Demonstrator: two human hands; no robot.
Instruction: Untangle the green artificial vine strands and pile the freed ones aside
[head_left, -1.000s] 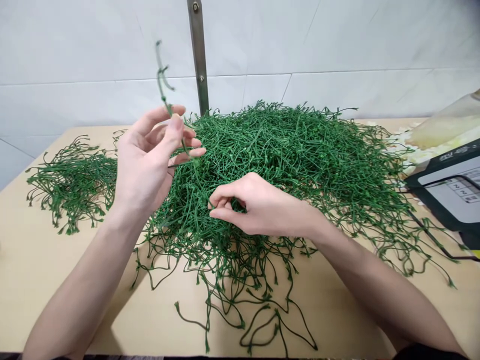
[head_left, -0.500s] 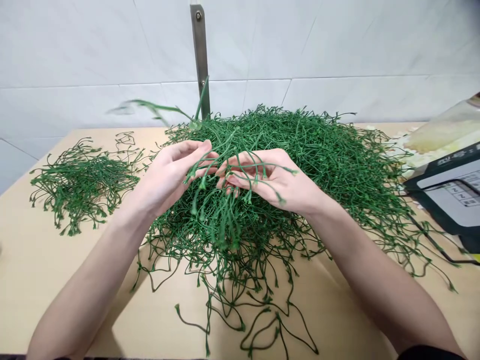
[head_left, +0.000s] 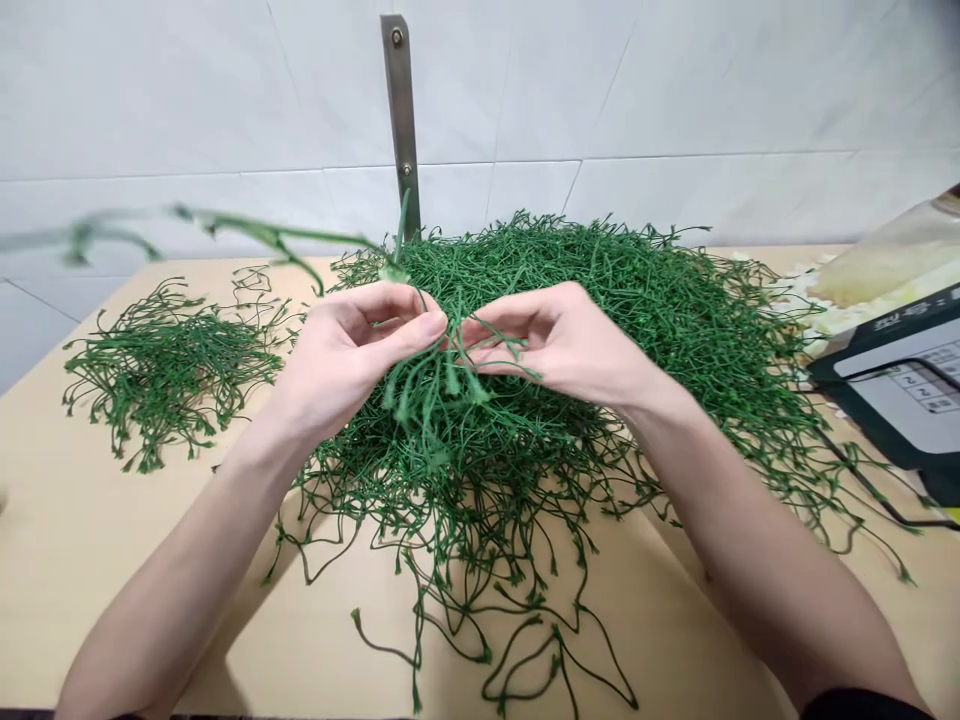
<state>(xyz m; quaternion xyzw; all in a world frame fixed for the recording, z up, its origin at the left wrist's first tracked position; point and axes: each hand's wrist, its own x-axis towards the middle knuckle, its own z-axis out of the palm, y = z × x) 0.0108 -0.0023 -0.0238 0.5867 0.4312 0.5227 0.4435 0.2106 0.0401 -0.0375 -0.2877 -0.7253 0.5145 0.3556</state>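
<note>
Thin green plastic stems with small flared tips lie heaped in a large pile (head_left: 645, 320) under both hands. My left hand (head_left: 352, 350) is closed, its thumb pressed on a small bunch of these stems (head_left: 435, 390) whose tips fan downward. A longer branched green stem (head_left: 300, 236) also rises from behind its fingers and reaches to the left, partly blurred. My right hand (head_left: 555, 335) faces it with the fingertips pinched together at the same bunch, a few stems crossing over its fingers. The fingertips of both hands nearly meet, and the exact grip is partly hidden.
A smaller heap of green stems (head_left: 180, 350) lies at the left of the wooden table (head_left: 97, 560). Loose stems (head_left: 525, 640) trail toward the front edge. A metal bracket (head_left: 401, 110) stands against the tiled wall. Dark-labelled packaging (head_left: 900, 390) and white petals (head_left: 799, 300) are at right.
My hands have come closer together, and the left thumb now presses on the bunch. The branched stem has swung left and nearer. Fewer stems drape over my right hand.
</note>
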